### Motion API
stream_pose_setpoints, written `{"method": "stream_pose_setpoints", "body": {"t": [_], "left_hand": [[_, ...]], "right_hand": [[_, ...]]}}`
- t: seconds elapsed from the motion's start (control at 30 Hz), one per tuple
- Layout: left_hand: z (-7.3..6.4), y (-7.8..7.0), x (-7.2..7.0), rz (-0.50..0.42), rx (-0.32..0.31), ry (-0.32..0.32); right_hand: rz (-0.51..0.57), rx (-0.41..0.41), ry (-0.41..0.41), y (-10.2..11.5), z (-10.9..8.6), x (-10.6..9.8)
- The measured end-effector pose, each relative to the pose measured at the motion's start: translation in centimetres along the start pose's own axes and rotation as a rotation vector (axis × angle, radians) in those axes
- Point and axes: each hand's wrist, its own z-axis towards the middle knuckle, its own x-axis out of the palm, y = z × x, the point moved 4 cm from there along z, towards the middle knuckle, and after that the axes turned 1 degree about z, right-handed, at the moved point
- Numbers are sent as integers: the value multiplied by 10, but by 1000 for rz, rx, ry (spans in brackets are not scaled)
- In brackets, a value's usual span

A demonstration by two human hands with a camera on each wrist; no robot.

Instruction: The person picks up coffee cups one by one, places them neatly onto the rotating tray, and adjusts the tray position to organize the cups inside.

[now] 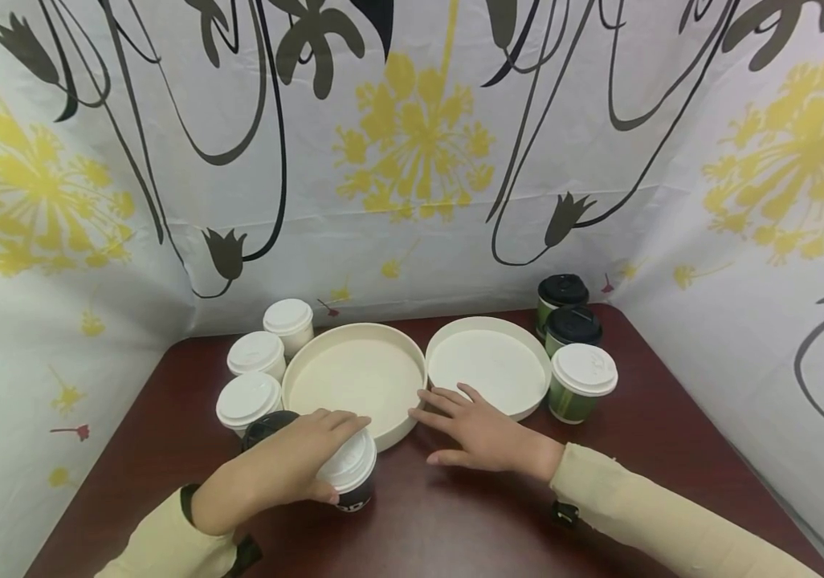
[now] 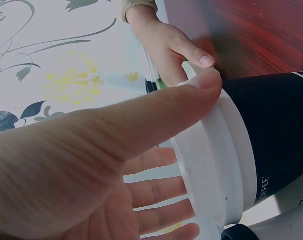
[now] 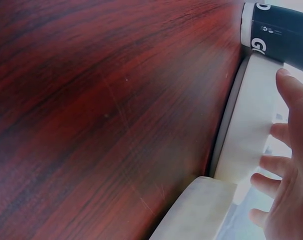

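Note:
A dark paper coffee cup with a white lid (image 1: pixel 356 480) stands upright at the front rim of the cream round tray (image 1: pixel 354 365). Over its lid is my left hand (image 1: pixel 289 457), thumb on the near side and fingers reaching across the far side. In the left wrist view the thumb crosses the white lid (image 2: pixel 209 165) and the other fingers (image 2: pixel 156 192) look straight and spread. Firm contact cannot be told. My right hand (image 1: pixel 484 433) holds nothing; its spread fingers hover at the front where the cream tray meets the white round tray (image 1: pixel 491 361).
Left of the trays stand white-lidded cups (image 1: pixel 256 353), with a black-lidded cup (image 1: pixel 267 425) partly behind my left hand. On the right are a green cup with a white lid (image 1: pixel 581 381) and two black-lidded green cups (image 1: pixel 573 325). Patterned cloth (image 1: pixel 412 273) encloses the dark-red table (image 1: pixel 426 538).

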Motion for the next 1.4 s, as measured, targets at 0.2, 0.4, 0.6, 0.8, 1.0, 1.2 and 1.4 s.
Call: {"method": "stream_pose_setpoints", "body": {"t": [0.2, 0.4, 0.6, 0.8, 1.0, 1.2, 1.4], "left_hand": [[2, 0, -1, 18, 14, -5], [5, 2, -1, 55, 35, -26], [7, 0, -2, 43, 43, -48], [9, -4, -7, 28, 23, -50], [14, -8, -20, 43, 48, -65], [19, -9, -34, 43, 53, -92], [26, -9, -45, 72, 69, -133]], "right_hand": [[4, 3, 7, -1, 0, 2], [9, -1, 9, -1, 0, 1], [14, 8, 30, 0, 0, 1], [4, -11, 11, 0, -1, 3], [16, -10, 16, 1, -1, 2], [22, 1, 39, 2, -1, 0], [34, -9, 21, 2, -2, 1]]}}
